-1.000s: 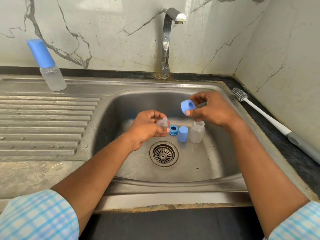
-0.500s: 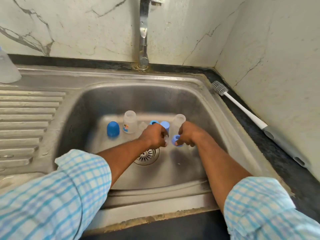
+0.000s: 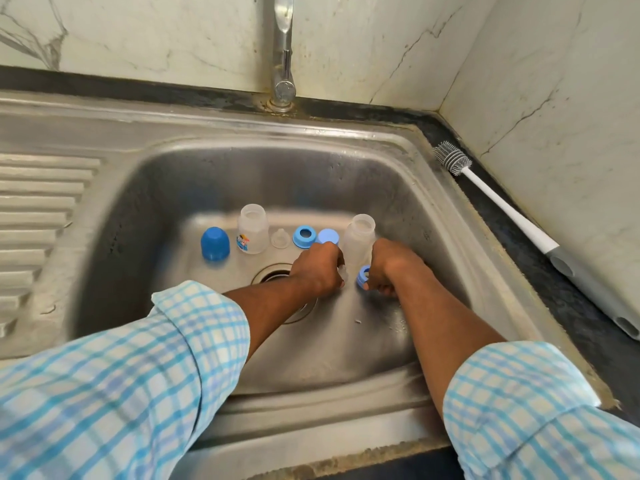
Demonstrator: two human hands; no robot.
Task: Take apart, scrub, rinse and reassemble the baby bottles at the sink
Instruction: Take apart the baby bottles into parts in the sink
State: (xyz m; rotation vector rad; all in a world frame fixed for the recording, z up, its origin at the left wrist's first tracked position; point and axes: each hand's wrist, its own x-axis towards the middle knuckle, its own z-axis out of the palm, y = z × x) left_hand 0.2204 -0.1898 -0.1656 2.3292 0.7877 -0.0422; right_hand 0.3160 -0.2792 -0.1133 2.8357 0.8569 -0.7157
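Both hands sit lower in the sink [image 3: 433,188] than before. Left hand [image 3: 317,270] pinches a clear teat [image 3: 343,273]; right hand [image 3: 389,268] grips a blue ring [image 3: 363,274], near the open bottle [image 3: 358,242].

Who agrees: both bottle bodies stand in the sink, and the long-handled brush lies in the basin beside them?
Not quite. The head view shows both bottle bodies standing in the sink, but the brush lies on the dark counter to the right, outside the basin.
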